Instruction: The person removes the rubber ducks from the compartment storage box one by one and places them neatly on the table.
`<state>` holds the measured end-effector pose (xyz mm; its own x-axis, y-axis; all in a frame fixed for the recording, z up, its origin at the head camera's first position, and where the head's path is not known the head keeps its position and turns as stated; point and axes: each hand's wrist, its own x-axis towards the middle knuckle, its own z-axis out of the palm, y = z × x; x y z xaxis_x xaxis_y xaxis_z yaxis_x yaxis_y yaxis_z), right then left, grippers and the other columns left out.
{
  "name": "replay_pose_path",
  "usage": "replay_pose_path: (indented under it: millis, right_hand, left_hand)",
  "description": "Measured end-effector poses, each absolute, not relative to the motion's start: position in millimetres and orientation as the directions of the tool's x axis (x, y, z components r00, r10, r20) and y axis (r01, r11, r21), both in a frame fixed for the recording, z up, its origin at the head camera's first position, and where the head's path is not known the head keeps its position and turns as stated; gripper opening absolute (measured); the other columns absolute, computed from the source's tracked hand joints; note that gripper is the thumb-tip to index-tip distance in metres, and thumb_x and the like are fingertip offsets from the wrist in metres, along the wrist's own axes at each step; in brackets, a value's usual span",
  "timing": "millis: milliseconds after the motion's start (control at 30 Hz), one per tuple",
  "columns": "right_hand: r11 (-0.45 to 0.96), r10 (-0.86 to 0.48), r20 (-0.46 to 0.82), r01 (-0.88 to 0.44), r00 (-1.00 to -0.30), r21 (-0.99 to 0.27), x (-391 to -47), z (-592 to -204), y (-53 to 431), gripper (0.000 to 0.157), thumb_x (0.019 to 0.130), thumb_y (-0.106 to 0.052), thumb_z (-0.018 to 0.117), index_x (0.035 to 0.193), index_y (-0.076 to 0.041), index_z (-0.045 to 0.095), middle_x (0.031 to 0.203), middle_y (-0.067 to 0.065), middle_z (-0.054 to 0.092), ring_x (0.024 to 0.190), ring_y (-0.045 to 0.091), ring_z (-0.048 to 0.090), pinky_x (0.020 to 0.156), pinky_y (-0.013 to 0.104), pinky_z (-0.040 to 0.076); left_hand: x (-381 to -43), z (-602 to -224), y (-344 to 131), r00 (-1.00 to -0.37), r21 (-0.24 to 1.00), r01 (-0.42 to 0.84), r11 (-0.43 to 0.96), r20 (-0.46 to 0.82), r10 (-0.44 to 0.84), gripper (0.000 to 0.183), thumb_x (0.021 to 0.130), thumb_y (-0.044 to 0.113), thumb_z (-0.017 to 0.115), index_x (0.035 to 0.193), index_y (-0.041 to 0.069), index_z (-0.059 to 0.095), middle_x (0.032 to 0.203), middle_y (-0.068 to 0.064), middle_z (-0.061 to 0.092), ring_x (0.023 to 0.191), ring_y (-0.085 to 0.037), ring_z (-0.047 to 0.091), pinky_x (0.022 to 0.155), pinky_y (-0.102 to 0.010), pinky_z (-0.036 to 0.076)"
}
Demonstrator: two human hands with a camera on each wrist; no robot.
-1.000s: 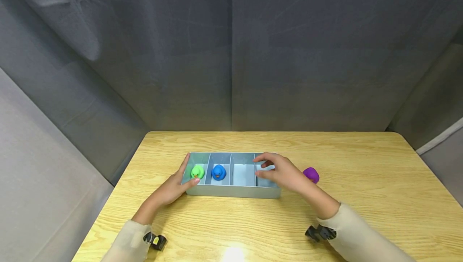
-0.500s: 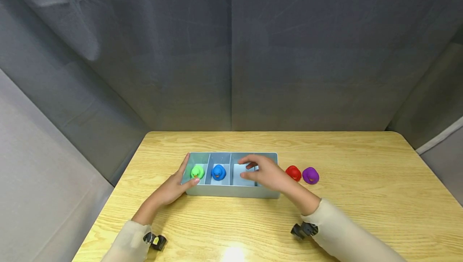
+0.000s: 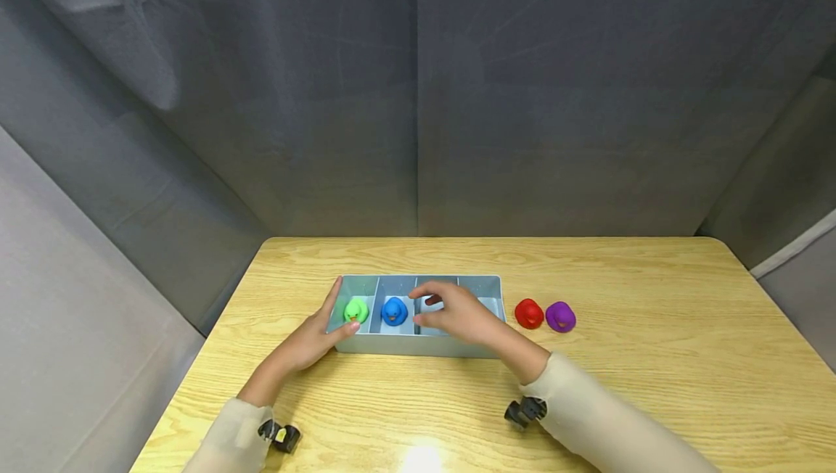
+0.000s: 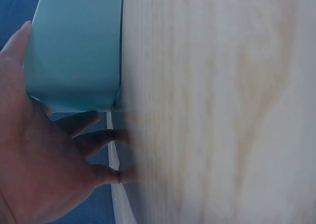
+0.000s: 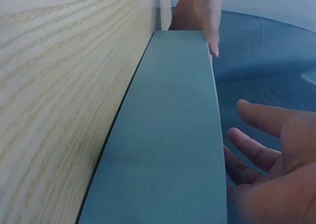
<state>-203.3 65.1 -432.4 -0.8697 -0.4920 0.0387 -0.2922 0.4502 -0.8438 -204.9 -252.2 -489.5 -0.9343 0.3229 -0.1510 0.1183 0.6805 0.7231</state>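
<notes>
A grey-blue box with four compartments in a row [image 3: 421,344] lies across the table. My left hand [image 3: 312,336] grips its left end, the thumb over the front rim and a finger along the end wall; the left wrist view shows the other fingers [image 4: 94,141] spread below that end. In the leftmost compartment sits a green rubber duck [image 3: 355,310], and beside it, in the second, a blue rubber duck [image 3: 394,311]. My right hand [image 3: 457,311] hovers over the third compartment with relaxed, parted fingers and holds nothing; its fingertips point toward the blue duck.
Right of the box, a red rubber duck [image 3: 529,313] and a purple rubber duck [image 3: 560,317] stand side by side on the wooden table [image 3: 653,357]. Behind the table's far edge hangs a dark grey curtain [image 3: 418,132].
My right hand has moved left from over the rightmost compartment to the third. Its forearm has uncovered the red duck. The left hand, the box and the ducks have stayed put.
</notes>
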Motion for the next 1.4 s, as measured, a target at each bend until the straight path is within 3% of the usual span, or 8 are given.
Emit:
replay_pose_path:
  millis: [433, 833, 1167, 1400]
  right_hand:
    - [0.502, -0.475, 0.013, -0.282, -0.88, -0.818, -209, -440, 40, 0.045, 0.093, -0.011, 0.077, 0.136, -0.008, 0.065, 0.144, 0.018, 0.06, 0.13, 0.043, 0.056, 0.101, 0.057, 0.05]
    - [0.542, -0.465, 0.029, -0.311, -0.885, -0.78, -221, -457, 22, 0.053, 0.093, -0.012, 0.078, 0.143, -0.005, 0.06, 0.147, 0.015, 0.059, 0.137, 0.037, 0.052, 0.112, 0.055, 0.043]
    - [0.666, -0.458, 0.078, -0.399, -0.886, -0.63, -220, -459, 12, 0.043, 0.095, -0.019, 0.076, 0.136, -0.007, 0.066, 0.137, 0.015, 0.066, 0.128, 0.038, 0.06, 0.104, 0.056, 0.048]
    - [0.709, -0.424, 0.078, -0.384, -0.902, -0.591, -217, -459, 9, 0.038, 0.093, -0.021, 0.079, 0.129, -0.012, 0.072, 0.13, 0.011, 0.07, 0.122, 0.035, 0.064, 0.097, 0.053, 0.052]
  left_hand:
    - [-207, -491, -252, -0.934, 0.729, 0.103, 0.676, -0.163, 0.318, 0.095, 0.102, 0.056, 0.057, 0.163, 0.042, -0.014, 0.173, -0.013, 0.002, 0.154, -0.048, 0.017, 0.118, -0.072, 0.019]
    - [-206, -490, -252, -0.931, 0.733, 0.103, 0.672, -0.166, 0.324, 0.094, 0.103, 0.055, 0.057, 0.163, 0.042, -0.014, 0.173, -0.014, 0.003, 0.154, -0.048, 0.017, 0.117, -0.073, 0.019]
    - [-206, -490, -252, -0.931, 0.741, 0.112, 0.663, -0.155, 0.331, 0.095, 0.103, 0.054, 0.057, 0.165, 0.037, -0.013, 0.173, -0.015, 0.004, 0.153, -0.049, 0.018, 0.117, -0.073, 0.019]
    - [-205, -489, -252, -0.931, 0.738, 0.114, 0.665, -0.154, 0.331, 0.095, 0.103, 0.054, 0.057, 0.164, 0.039, -0.013, 0.173, -0.015, 0.004, 0.153, -0.049, 0.018, 0.117, -0.072, 0.02]
